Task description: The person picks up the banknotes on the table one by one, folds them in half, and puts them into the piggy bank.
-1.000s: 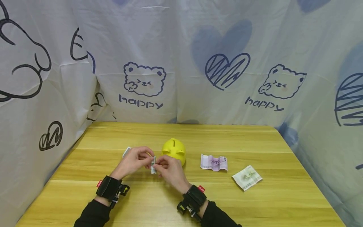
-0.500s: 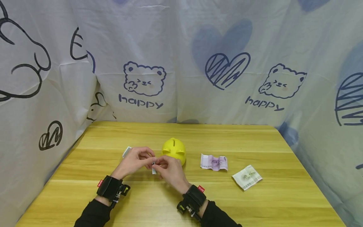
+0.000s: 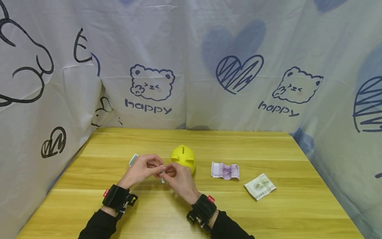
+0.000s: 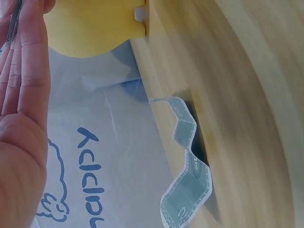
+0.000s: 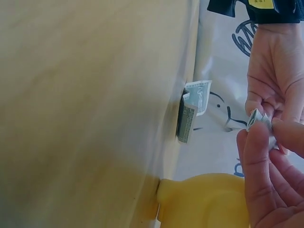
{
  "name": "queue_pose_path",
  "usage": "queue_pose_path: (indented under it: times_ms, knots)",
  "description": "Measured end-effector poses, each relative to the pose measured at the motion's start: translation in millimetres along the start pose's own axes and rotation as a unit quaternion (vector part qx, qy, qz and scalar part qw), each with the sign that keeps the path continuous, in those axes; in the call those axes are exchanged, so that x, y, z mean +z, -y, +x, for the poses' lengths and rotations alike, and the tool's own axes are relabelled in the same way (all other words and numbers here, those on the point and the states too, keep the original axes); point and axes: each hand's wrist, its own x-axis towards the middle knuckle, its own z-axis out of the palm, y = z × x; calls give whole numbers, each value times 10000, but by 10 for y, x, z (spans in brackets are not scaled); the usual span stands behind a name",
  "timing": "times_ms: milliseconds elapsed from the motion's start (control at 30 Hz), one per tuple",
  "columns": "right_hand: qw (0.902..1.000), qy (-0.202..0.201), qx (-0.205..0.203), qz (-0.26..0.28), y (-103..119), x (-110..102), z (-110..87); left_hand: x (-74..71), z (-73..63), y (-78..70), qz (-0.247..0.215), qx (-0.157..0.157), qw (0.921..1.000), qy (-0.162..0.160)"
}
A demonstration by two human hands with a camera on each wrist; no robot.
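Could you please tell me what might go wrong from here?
The small folded note is pinched at the fingertips of the left hand and right hand, so it might slip or spring open. The right hand is close to the yellow piggy bank and could nudge it. The creased note beyond the left hand might get brushed aside.

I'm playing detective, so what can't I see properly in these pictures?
Folded note: head view, mostly hidden by the left hand and right hand.
Yellow bank: head view, lower part behind the right hand; left wrist view, cut off by the top edge.
Green note: head view, partly behind the left hand.
Purple note: head view, print too small.
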Motion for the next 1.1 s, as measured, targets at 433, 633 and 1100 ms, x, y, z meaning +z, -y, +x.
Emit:
queue_pose_path:
  times_ms: [433,633,1100]
  knots:
    - [9992,-48,-296,-277,23,-33,-4,9,19,-15,208,79,9998,19]
    - [9994,123,-171,-270,28,-57,10,5,21,-19,370,59,9993,-83]
    - [9989,432,153,42,28,-97,31,19,21,-26,206,206,9996,-42]
